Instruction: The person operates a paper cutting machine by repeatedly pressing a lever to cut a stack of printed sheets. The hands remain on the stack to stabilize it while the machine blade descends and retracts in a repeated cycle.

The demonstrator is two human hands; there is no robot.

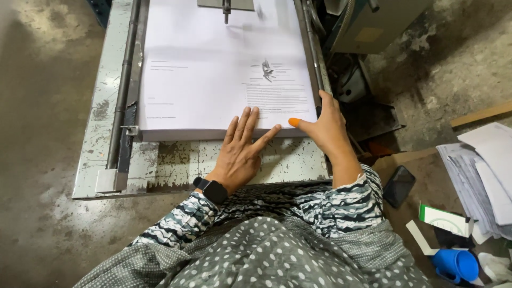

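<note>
A stained, grey concrete floor [42, 106] spreads round a worn metal counter [176, 165] with flaking pale paint. Off its right edge stands grey machinery [373, 26], and by the near right corner a low brown surface [426, 176] carries clutter. The light is even and dull.

The stack of paper [213, 69] is white with faint grey print and a small dark figure. The counter [176, 160] under it is pale grey-green, its paint chipped to dark patches. The right hand [325, 128] shows an orange thumbnail; the left hand [240, 152] wears a black watch [212, 189]. Both sleeves [341, 205] carry wavy stripes in white, teal and black. The lap cloth [266, 256] is grey with white dots. A blue cup [456, 265] and a black phone [399, 185] lie on the brown-grey floor [42, 106].
</note>
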